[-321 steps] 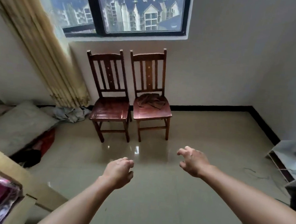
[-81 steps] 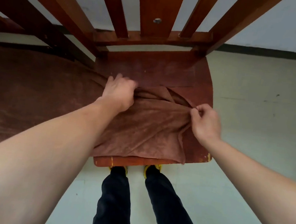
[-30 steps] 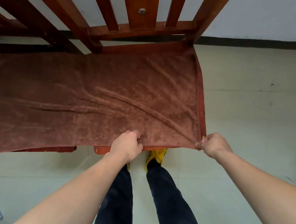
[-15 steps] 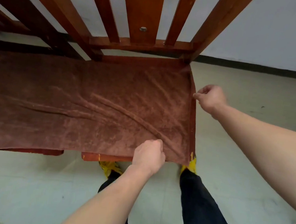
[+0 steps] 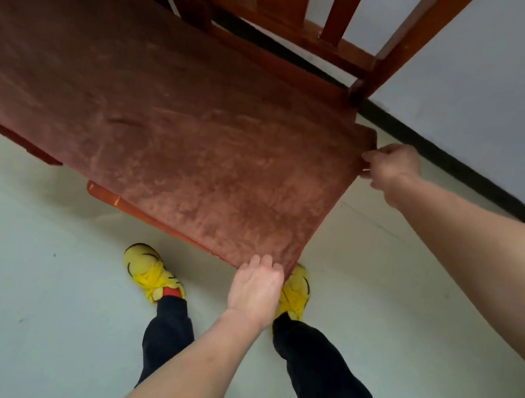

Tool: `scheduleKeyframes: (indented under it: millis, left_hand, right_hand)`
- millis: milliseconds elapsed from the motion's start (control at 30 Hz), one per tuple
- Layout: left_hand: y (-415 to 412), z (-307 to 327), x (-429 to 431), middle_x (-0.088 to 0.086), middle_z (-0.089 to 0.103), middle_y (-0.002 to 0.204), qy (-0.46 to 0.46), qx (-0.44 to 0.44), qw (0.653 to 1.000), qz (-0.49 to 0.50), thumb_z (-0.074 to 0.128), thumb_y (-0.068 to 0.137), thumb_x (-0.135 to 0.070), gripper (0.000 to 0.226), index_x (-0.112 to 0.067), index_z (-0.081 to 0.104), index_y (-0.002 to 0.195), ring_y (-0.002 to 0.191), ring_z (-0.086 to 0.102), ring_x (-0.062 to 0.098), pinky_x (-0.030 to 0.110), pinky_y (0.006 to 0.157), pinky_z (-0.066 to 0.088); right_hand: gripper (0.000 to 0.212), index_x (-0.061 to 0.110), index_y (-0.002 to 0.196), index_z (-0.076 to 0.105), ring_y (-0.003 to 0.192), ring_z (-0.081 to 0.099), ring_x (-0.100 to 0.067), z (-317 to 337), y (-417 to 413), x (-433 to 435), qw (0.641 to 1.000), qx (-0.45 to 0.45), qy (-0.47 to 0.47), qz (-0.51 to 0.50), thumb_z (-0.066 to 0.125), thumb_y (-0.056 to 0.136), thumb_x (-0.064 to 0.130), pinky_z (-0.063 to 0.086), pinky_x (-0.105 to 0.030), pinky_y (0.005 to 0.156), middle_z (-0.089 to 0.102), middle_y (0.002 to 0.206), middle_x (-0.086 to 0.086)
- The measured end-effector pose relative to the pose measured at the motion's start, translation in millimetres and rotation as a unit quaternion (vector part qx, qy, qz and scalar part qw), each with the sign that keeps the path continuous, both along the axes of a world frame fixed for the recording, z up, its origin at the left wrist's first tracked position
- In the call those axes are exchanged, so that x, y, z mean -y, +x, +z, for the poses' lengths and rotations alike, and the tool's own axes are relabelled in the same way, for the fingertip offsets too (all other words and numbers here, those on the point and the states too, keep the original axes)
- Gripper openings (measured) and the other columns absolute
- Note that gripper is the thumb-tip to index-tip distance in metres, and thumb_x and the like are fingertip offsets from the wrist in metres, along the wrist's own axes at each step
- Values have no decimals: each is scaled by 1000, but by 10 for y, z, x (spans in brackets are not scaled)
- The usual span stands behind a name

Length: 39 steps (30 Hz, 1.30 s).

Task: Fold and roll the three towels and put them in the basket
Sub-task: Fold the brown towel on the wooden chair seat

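Observation:
A brown towel (image 5: 178,125) lies spread flat across the seats of two wooden chairs, running off the left edge of the view. My left hand (image 5: 256,287) pinches its near right corner, which hangs over the front of the right chair's seat. My right hand (image 5: 391,167) grips the far right corner, holding it out past the seat's right side. The towel's right edge is stretched between the two hands. No basket and no other towel is in view.
The right chair's backrest slats (image 5: 342,16) rise at the top. Its seat's front edge (image 5: 143,210) shows under the towel. My legs in dark trousers and yellow shoes (image 5: 153,273) stand on the pale tiled floor. A white wall with a black skirting (image 5: 447,153) runs on the right.
I have stepped to the right. Both hands have slid to the towel's right corners, the left to the near one, the right to the far one, pulling the edge past the seat.

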<state>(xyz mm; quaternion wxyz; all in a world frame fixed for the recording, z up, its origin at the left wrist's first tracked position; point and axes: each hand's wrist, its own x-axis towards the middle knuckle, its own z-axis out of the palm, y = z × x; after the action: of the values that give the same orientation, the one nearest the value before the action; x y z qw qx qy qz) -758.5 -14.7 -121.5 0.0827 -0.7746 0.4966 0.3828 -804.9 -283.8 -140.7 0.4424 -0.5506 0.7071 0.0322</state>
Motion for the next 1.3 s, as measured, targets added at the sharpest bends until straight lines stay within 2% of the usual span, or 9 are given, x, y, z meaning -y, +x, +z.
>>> scheduleKeyframes:
  millis: [100,167,333,433,633,800,933,1067,1300]
  left_hand:
    - [-163,51,25,6,57,109,-4,-63,994,93,50,82,-4,22,-12,58,101,106,51,27,35,82,41]
    - [-301,156,45,4,60,104,-34,-94,983,155,48,81,-6,20,-14,59,96,102,53,25,33,78,39]
    - [-201,514,-40,0,66,95,-71,-101,963,238,50,81,-13,14,-20,61,87,91,59,25,33,72,43]
    - [57,782,-194,1,66,78,-79,-98,945,301,54,78,-16,8,-25,56,77,80,60,27,34,65,47]
    - [744,1288,-535,-9,54,49,-147,-67,891,424,60,74,-9,15,-23,60,69,54,52,15,30,60,47]
    - [1501,1450,-826,-4,57,51,-183,-30,857,481,64,72,-7,12,-17,63,64,58,58,22,33,61,49]
    - [2177,1439,-1102,-4,56,53,-207,-36,827,521,66,71,-6,10,-14,65,65,56,53,19,32,64,48]
    - [2915,1372,-1326,-4,57,55,-212,-60,818,531,66,72,-7,11,-17,66,66,57,52,15,28,63,46]
    - [4156,1216,-1613,-1,64,58,-220,-104,811,532,66,74,-6,18,-22,67,66,59,57,16,28,67,51]
  right_hand:
    - [7,15,95,58,76,71,-20,80,-174,41,999,22,-3,-45,60,93,21,55,-33,64,70,96,-8]
    - [8,15,94,58,75,71,-20,188,-265,44,998,35,-12,-58,60,92,22,49,-29,58,70,94,-8]
    - [12,14,92,60,66,66,-16,659,-152,2,997,69,-27,-38,57,93,26,46,-28,55,67,82,-5]
    - [19,20,77,56,66,64,-19,1025,172,-73,995,93,-34,-5,55,93,31,48,-30,57,64,76,-5]
    - [26,13,74,60,54,65,-20,1648,1069,-236,983,151,-79,67,56,93,30,52,-36,60,65,67,-8]
    - [25,16,79,67,60,69,-19,1876,1900,-469,975,173,-96,101,56,94,34,55,-36,65,70,70,-5]
    - [27,21,68,61,53,66,-16,1890,2581,-722,970,192,-103,109,56,92,32,48,-27,51,66,65,-2]
    - [24,21,67,57,49,64,-16,1844,3231,-955,973,178,-118,88,55,89,32,40,-23,41,62,61,-3]
    - [23,21,67,58,49,62,-20,1786,4345,-1220,977,149,-143,47,56,87,32,46,-29,48,59,55,-2]
